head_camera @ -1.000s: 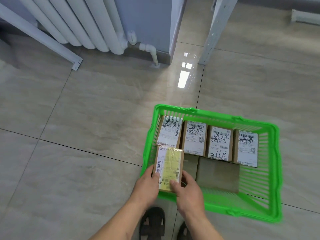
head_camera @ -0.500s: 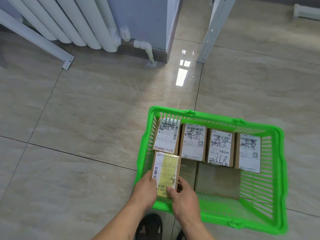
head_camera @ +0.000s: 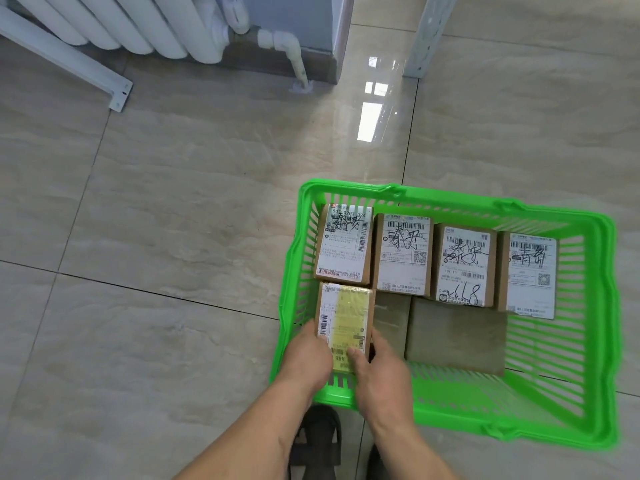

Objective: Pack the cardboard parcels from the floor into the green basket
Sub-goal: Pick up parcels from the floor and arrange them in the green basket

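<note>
Head view: green basket (head_camera: 604, 341) stands on the tiled floor (head_camera: 156, 237). Four labelled cardboard parcels (head_camera: 464, 265) lie side by side in a row along the basket's far wall. A fifth parcel (head_camera: 344, 317), bearing a yellow label, sits in the basket's near-left corner, just beside the leftmost parcel of the row. Left hand (head_camera: 304, 358) grips this parcel's left edge, fingers curled round it. Right hand (head_camera: 381, 375) holds its near-right corner, thumb pressed on the label. Brown cardboard covers the basket's base. Radiator (head_camera: 138, 26) stands well beyond the basket. Dark sandals (head_camera: 317, 441) show just short of the basket's near rim.
</note>
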